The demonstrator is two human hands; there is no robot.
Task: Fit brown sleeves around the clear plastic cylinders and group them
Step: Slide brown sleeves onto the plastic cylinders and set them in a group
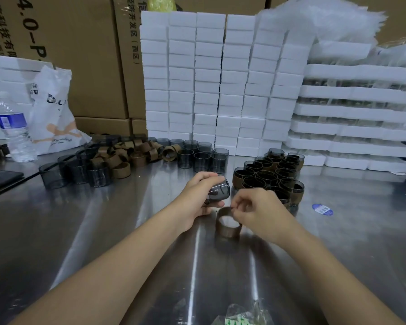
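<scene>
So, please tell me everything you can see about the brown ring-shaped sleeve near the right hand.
The brown ring-shaped sleeve is a short, wide band, like matte cardboard, open at both ends. It seems to stand on the shiny metal table, opening upward, and the bright table shows through its middle. The right hand pinches its far upper rim. It is empty: the smoky clear plastic cylinder, gripped by the left hand, is just beside it, not inside.

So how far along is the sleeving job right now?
Done: a group of sleeved cylinders stands at right. In hand: the left hand holds a bare cylinder, the right hand pinches a brown sleeve. Remaining: a pile of loose sleeves and many bare cylinders behind.
</scene>
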